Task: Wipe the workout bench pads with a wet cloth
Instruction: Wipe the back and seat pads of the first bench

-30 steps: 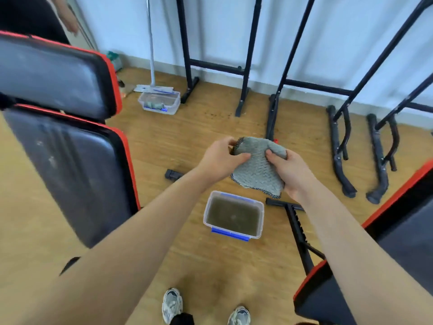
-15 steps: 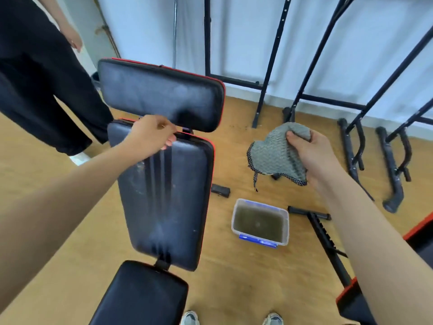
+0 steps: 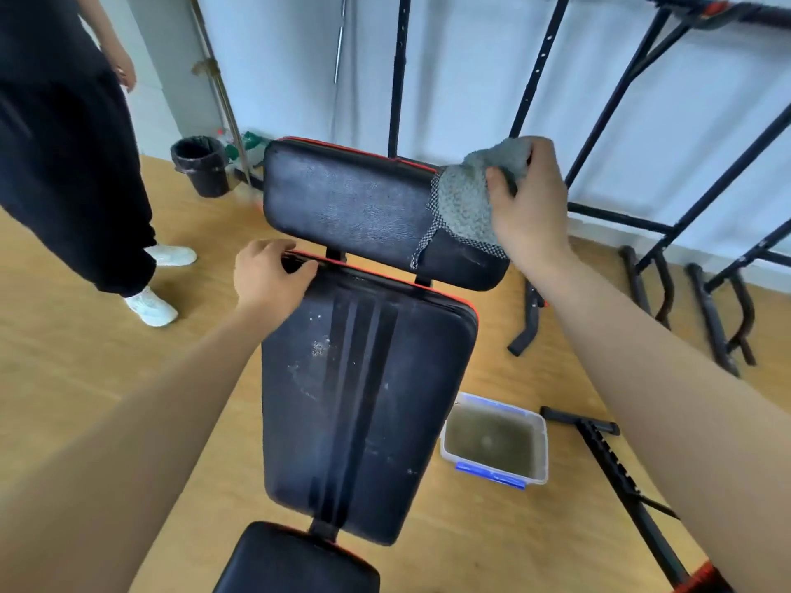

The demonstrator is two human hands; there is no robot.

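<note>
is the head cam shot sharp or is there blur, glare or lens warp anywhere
Head view: wide-angle warp makes the rack bars splay outward; the whole frame is soft, with the cloth and right hand slightly smeared; light is even, no hard shadows, only a dull sheen on the top pad; dust specks on the back pad are readable.

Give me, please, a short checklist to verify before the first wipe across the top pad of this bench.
1. Grip of the right hand on the cloth: ok.
2. The cloth lies on the right end of the top pad: ok.
3. The left hand holds the upper edge of the back pad to steady the bench: ok.
4. The cloth is wet enough: cannot tell.
5. Wipe path along the top pad is free: ok.
6. Rinse water in the tub is clean: not ok, it looks murky.
</note>
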